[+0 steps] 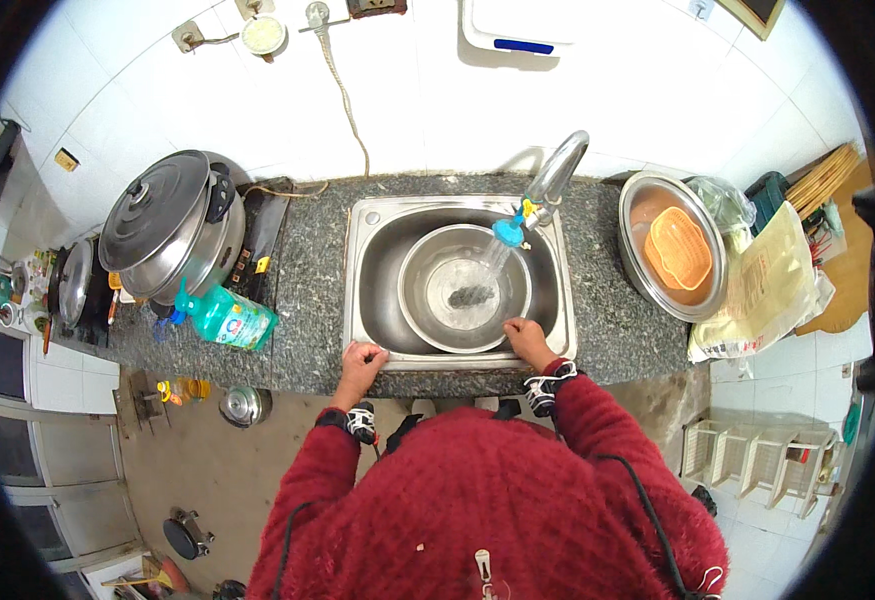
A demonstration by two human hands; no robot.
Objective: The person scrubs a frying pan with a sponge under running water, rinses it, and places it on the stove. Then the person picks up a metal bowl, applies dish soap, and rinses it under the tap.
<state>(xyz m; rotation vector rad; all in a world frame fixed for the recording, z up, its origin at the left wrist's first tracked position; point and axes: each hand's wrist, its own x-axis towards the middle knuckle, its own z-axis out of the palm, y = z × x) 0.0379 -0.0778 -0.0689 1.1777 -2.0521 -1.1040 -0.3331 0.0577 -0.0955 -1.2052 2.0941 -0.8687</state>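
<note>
Water runs from a chrome faucet [566, 161] with a blue nozzle [508, 231] into a round metal basin [415, 319]. The basin sits in a stainless steel sink [377, 262] before me, and some water shows in it with a dark patch at its bottom. My right hand [531, 343] has its curled fingers on the basin's near right rim. At the sink's front left corner, my left hand [363, 364] rests on the steel rim with fingers curled in and nothing visible in them.
On the granite counter [310, 247] stand a lidded steamer pot [174, 240] and a green pump bottle [233, 319] to the left. A metal bowl [628, 217] holding orange plastic baskets [681, 247] is at the right, beside a plastic bag [760, 285]. A kettle [244, 406] is on the floor.
</note>
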